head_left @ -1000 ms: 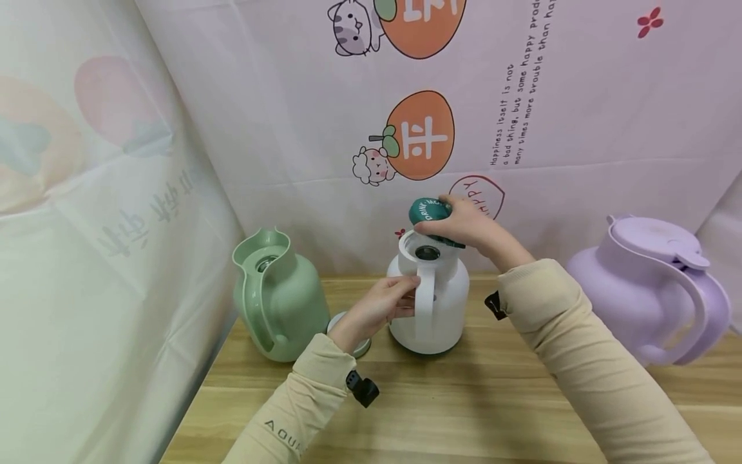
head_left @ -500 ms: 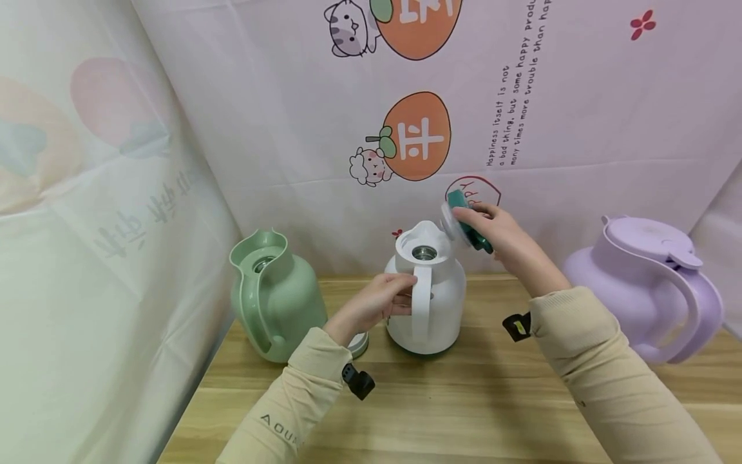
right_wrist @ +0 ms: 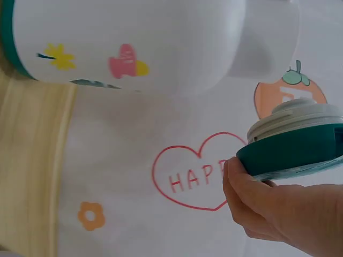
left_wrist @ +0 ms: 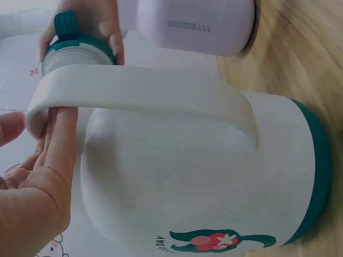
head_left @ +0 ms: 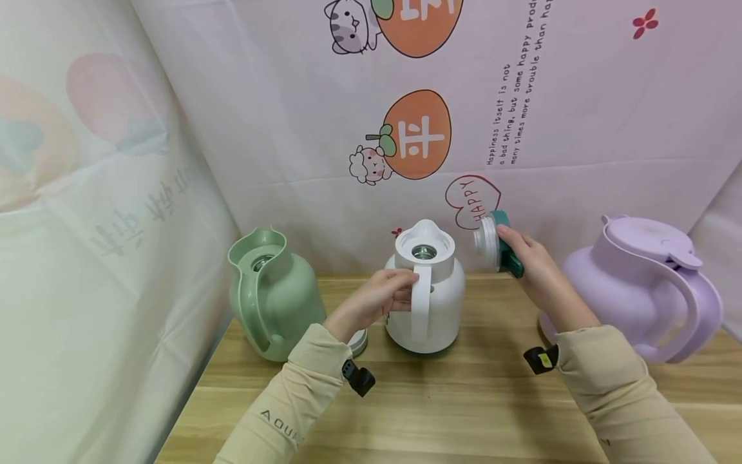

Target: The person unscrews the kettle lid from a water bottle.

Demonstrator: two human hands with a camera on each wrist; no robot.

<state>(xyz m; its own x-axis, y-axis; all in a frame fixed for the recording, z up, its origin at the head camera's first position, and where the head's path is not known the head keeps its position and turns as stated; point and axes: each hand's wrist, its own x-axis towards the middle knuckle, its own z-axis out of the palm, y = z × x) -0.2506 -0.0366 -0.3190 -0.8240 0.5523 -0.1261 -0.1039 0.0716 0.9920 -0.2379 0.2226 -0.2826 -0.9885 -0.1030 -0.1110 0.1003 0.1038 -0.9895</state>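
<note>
A white thermos jug point(head_left: 443, 309) with a green base stands upright on the table, its mouth uncovered and the metal-rimmed opening showing. My left hand point(head_left: 379, 299) grips its handle point(head_left: 422, 303) from the left, fingers passing through the loop in the left wrist view. To the right of the jug, my right hand point(head_left: 536, 267) holds the green jug lid point(head_left: 501, 241) up in the air. This lid is turned on its side, with its white threaded plug point(head_left: 485, 245) facing left toward the jug. In the right wrist view, the fingers point(right_wrist: 252, 195) lie against the green rim.
On the left stands a light green jug point(head_left: 290, 303) with its mouth uncovered. A round white-rimmed lid point(head_left: 359, 343) lies beside it, partly behind my left forearm. A lidded purple jug point(head_left: 623, 296) stands on the right. A printed cloth point(head_left: 301, 193) hangs behind the wooden table point(head_left: 440, 412).
My right hand has lifted the green lid off the white jug, tipped it sideways and carried it right. My left hand stays on the handle.
</note>
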